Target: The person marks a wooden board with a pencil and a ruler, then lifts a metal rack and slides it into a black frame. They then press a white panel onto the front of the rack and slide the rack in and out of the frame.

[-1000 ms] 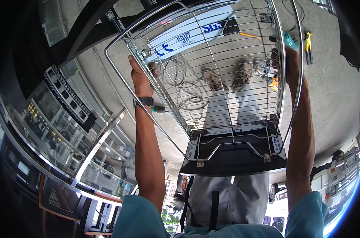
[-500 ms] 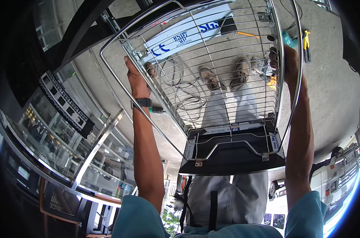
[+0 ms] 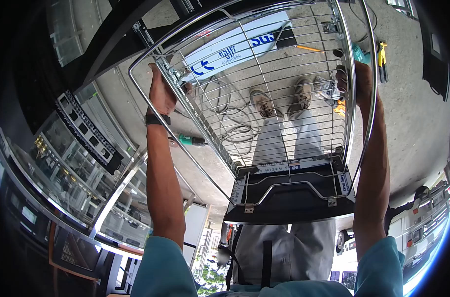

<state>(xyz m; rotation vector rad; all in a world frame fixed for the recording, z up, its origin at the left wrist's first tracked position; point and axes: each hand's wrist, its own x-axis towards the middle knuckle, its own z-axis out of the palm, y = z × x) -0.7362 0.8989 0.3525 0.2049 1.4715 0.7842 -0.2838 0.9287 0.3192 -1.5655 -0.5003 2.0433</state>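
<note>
A chrome wire pull-out basket [image 3: 264,99], with a dark front panel [image 3: 289,214] at the end nearest my body, is held up between my two hands. My left hand [image 3: 163,91] grips its left side rail, thumb along the outside and fingertips partly hidden below the rail. On the opposite side, my right hand [image 3: 362,83] is wrapped round the right rail, fingertips showing through the wires. A bent chrome bar [image 3: 289,179] is fixed across the panel by small brackets.
Through the wires show a printed white-and-blue panel [image 3: 235,47], a loose cable [image 3: 230,133] and my shoes [image 3: 300,94]. A green power tool [image 3: 191,140] lies on the floor at left, yellow-handled pliers [image 3: 382,62] at right. Glass-fronted cabinets [image 3: 76,173] stand left; a white vehicle [image 3: 425,230] is at right.
My left hand and forearm have shifted left and slightly down along the rail, uncovering more of the green tool. The basket has moved only slightly; my right hand keeps its hold.
</note>
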